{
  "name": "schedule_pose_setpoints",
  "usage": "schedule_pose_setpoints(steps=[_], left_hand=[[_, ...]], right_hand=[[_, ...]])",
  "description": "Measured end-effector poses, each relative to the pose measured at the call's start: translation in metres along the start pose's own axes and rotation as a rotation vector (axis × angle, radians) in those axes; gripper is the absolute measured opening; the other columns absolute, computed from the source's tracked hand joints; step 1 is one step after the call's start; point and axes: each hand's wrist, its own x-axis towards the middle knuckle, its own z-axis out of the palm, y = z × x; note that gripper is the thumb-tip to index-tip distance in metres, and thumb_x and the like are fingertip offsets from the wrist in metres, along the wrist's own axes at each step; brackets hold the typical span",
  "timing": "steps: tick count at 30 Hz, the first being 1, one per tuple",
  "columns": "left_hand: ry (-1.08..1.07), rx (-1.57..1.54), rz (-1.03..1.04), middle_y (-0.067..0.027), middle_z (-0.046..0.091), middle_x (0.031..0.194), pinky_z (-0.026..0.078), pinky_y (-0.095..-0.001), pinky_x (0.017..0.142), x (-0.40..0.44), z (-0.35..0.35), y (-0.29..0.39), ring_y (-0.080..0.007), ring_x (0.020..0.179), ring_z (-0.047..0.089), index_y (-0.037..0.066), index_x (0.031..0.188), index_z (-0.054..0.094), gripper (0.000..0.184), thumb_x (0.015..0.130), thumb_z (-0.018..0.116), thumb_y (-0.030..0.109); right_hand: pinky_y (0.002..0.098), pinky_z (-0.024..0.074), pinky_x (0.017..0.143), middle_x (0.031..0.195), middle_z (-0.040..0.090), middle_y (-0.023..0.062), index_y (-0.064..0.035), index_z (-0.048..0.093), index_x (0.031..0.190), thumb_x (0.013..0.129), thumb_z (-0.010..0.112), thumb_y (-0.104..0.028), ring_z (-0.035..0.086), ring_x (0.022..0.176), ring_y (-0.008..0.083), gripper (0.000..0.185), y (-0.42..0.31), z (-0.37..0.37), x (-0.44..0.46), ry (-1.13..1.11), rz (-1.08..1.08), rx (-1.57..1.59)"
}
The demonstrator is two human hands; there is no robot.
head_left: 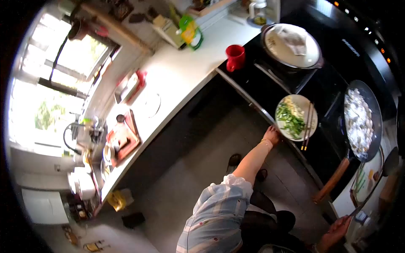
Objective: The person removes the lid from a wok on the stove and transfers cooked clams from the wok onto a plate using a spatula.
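My left hand (pixel 272 135) is at the front edge of the black stove (pixel 253 90), just beside a plate (pixel 311 106). Its fingers look curled there; what they grip, if anything, is hidden. On the plate are chopped green pieces (pixel 291 121) and pale chopped bits, with chopsticks (pixel 309 126) laid across. Low on the right, my right hand (pixel 336 233) is closed round the long handle of a dark-headed spatula (pixel 391 161), which is held clear of the pan. The frying pan (pixel 376 105) holds glossy whitish food (pixel 358 122), its wooden handle (pixel 332 180) pointing toward me.
A lidded pot (pixel 291 45) with a cloth on top stands on the far burner, near a red mug (pixel 235 57). A plate with bits of food (pixel 366 183) lies beyond the pan. The white counter (pixel 177 78) carries a green bottle (pixel 191 33) and a tray (pixel 128 137).
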Motion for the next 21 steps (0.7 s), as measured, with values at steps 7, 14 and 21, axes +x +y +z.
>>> schedule_pose_setpoints(steps=[7, 14, 21], left_hand=[[0.138, -0.091, -0.004, -0.0092, 0.065, 0.101, 0.04, -0.0418, 0.091, 0.023, 0.021, -0.006, -0.0269, 0.095, 0.061, 0.012, 0.104, 0.066, 0.032, 0.081, 0.051, 0.028], [-0.21, -0.26, 0.009, -0.0051, 0.065, 0.098, 0.039, -0.0398, 0.09, -0.049, -0.009, -0.008, -0.0275, 0.104, 0.054, 0.015, 0.102, 0.068, 0.029, 0.084, 0.048, 0.023], [-0.172, -0.048, 0.041, -0.0202, 0.048, 0.128, 0.023, -0.0417, 0.107, -0.142, -0.043, -0.015, -0.033, 0.128, 0.035, -0.007, 0.123, 0.046, 0.051, 0.091, 0.044, 0.032]], right_hand=[[0.0175, 0.0225, 0.041, 0.067, 0.036, -0.0029, -0.0046, 0.051, 0.097, 0.099, 0.038, -0.03, 0.027, 0.05, 0.0026, 0.028, -0.023, 0.07, -0.002, -0.062, -0.235, 0.108], [0.0202, 0.0162, 0.034, 0.06, 0.039, -0.004, -0.0078, 0.052, 0.096, 0.097, 0.042, -0.036, 0.022, 0.041, 0.0037, 0.03, -0.03, 0.063, -0.005, 0.081, -0.087, 0.172], [0.0194, 0.0229, 0.038, 0.064, 0.046, -0.0013, -0.0047, 0.056, 0.096, 0.096, 0.043, -0.033, 0.033, 0.046, 0.0048, 0.031, -0.033, 0.071, -0.031, -0.041, -0.19, 0.164]])
